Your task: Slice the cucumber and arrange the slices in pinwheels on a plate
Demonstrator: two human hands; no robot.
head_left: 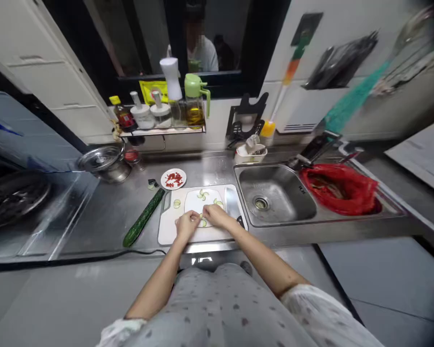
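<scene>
A white square plate (191, 201) lies on the white cutting board (168, 230), with thin cucumber slices (202, 194) fanned in small groups on it. At its front edge, my left hand (188, 225) and my right hand (216, 216) meet, fingers pinched around a small cucumber slice (201, 217). Another slice (204, 223) lies just below my right fingers. A short stack of slices (177, 204) sits on the board left of the plate. The knife (232, 202) rests along the board's right side, partly hidden by my right forearm.
Left of the board lies a long cucumber (143, 219). A small plate of chopped red pieces (173, 179) stands behind. The sink (277, 195) and a red bag (338, 188) are to the right; a steel pot (110, 166) and condiment shelf (162, 131) are at the back left.
</scene>
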